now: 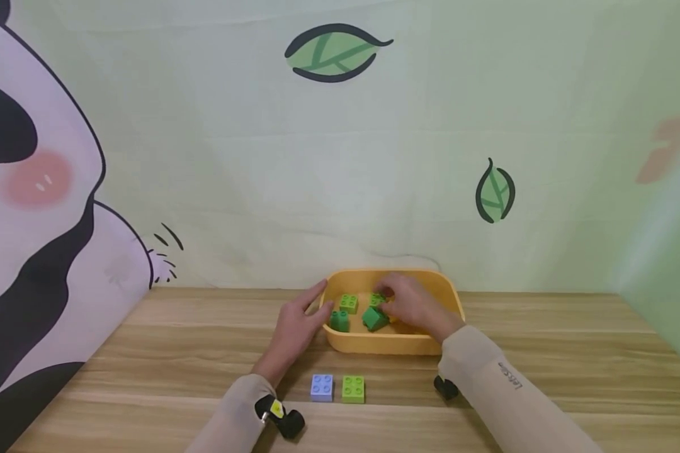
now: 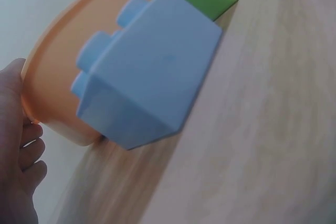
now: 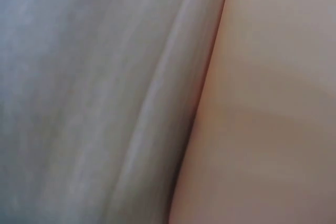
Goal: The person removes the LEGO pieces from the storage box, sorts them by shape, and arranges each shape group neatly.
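My left hand point(image 1: 296, 324) holds the left rim of a yellow-orange plastic bin point(image 1: 374, 343), also at the left edge of the left wrist view. My right hand point(image 1: 410, 303) reaches into the bin, fingers bent beside a lime-green building brick point(image 1: 376, 299); whether they pinch it cannot be told. Next to that thumb lies a tilted dark-green brick point(image 1: 375, 319). Further left in the bin are another lime brick point(image 1: 348, 304) and a dark-green brick point(image 1: 339, 321). In front of the bin, a blue brick point(image 1: 322, 387) and a lime brick point(image 1: 353, 389) sit side by side, studs up.
The wooden table point(image 1: 204, 352) runs back to a pale green wall cloth point(image 1: 232, 189) printed with a panda and leaves. Behind the right hand, part of the bin's contents is hidden. Sleeve and skin fill the right wrist view.
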`<state>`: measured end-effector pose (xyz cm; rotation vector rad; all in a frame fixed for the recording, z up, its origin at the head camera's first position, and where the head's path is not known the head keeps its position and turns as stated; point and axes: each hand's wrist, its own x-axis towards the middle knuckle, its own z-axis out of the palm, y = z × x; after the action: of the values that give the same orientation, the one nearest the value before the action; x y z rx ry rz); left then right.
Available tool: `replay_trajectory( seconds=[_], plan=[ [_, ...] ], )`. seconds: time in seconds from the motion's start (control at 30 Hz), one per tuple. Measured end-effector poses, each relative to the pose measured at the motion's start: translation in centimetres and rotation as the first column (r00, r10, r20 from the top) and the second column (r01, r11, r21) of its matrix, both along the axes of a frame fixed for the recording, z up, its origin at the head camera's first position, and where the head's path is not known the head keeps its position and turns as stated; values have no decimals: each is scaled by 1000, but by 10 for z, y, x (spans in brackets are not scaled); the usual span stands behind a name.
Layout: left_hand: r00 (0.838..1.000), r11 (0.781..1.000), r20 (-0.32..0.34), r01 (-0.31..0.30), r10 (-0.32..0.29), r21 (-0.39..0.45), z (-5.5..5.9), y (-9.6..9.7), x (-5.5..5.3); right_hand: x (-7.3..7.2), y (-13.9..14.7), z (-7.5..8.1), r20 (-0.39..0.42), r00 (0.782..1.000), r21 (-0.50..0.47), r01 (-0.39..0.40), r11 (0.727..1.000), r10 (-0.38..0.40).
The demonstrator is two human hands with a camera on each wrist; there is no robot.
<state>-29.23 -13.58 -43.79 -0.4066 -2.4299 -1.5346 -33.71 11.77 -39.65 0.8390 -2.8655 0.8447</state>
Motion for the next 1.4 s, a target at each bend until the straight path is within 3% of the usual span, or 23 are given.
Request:
replay_trajectory(
  seconds=[0.4, 0.7, 1.0, 1.4],
  plan=[
    [1000, 1000, -14, 4, -4, 7, -1, -1, -1, 0, -1, 0, 51, 998, -9, 32, 999, -31],
    [1000, 1000, 0, -10, 10, 3, 1, 0, 0, 3, 0, 3, 79, 994, -91, 86, 992, -79],
    [1000, 1000, -11, -11, 11, -4, 1, 0, 1, 15, 5, 13, 105, 989, -166, 119, 979, -103],
    [1000, 1000, -29, -13, 13, -6, -1, 0, -1, 41, 9, 32, -35, 995, -148, 91, 985, -97]
  ],
)
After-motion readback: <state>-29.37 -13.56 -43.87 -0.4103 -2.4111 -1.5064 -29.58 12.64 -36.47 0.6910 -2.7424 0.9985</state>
